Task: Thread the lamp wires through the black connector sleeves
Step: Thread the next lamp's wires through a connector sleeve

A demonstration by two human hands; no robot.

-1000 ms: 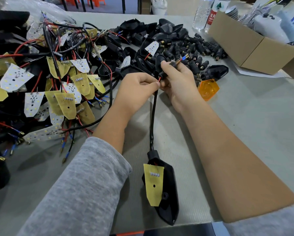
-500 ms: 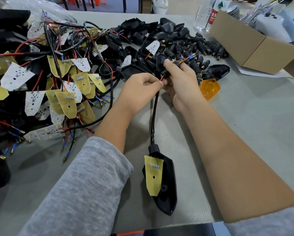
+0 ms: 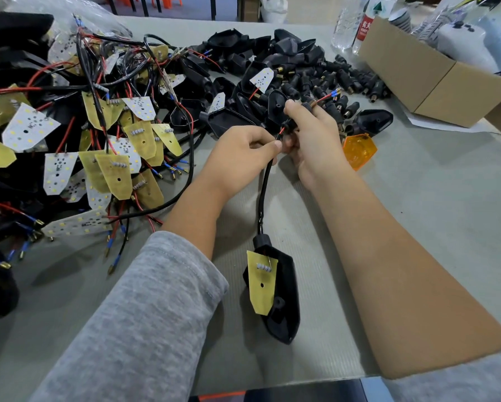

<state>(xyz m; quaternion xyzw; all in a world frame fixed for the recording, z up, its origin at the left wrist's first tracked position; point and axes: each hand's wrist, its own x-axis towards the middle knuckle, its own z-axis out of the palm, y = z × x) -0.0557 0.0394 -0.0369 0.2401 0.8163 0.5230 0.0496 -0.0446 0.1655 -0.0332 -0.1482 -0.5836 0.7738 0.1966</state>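
My left hand (image 3: 242, 153) pinches the top of a black sheathed lamp wire (image 3: 263, 195) where its red strand shows. My right hand (image 3: 313, 140) grips a black connector sleeve (image 3: 294, 118); the red wire end with a blue and brass tip (image 3: 332, 95) sticks out past its threaded end. Below, the wire runs down to a black lamp housing (image 3: 281, 297) with a yellow circuit board (image 3: 261, 281), lying on the grey table.
A tangle of wired boards (image 3: 98, 134) fills the left. Loose black sleeves (image 3: 345, 82) and empty housings (image 3: 258, 47) lie at the back. An orange lens (image 3: 359, 150) sits beside my right hand. A cardboard box (image 3: 434, 82) and bottles (image 3: 350, 24) stand back right.
The red wire tip has come further out of the sleeve toward the right. The lamp housing on the table has slid a little away from me.
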